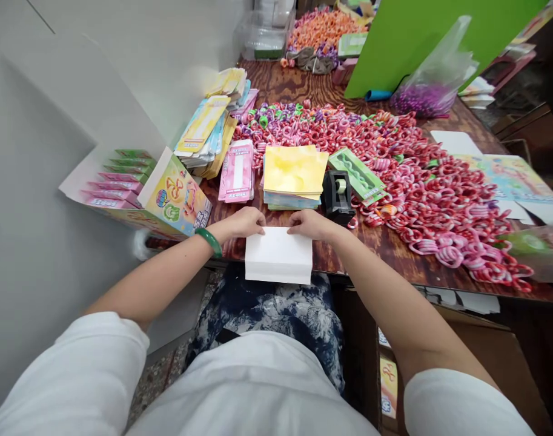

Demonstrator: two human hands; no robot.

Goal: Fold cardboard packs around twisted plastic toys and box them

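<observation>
Centrally: one white card (278, 249), blank on the visible side, creased across its lower part, at the near edge of a dark wood-grained table (233, 249). Left hand (249, 221), a green bangle (208, 241) at its wrist: fingers curled, thumb and fingertips pinching the card's upper left corner. Right hand (309, 224): likewise curled, pinching the upper right corner. Just above the card, mid-frame: a stack of cards, yellow on top (295, 169); left of it, pink packaging cards (238, 171); right of it, a black tape dispenser (338, 195), with a green package (357, 174) holding a coiled item just beside. Left of frame: an open display box (176, 195) containing green and pink packets. Centre to lower right: a broad heap of coiled rings (421, 175), mostly red and pink. Upper right: a clear plastic bag (433, 82) with purple contents, before a bright green panel (403, 42).
</observation>
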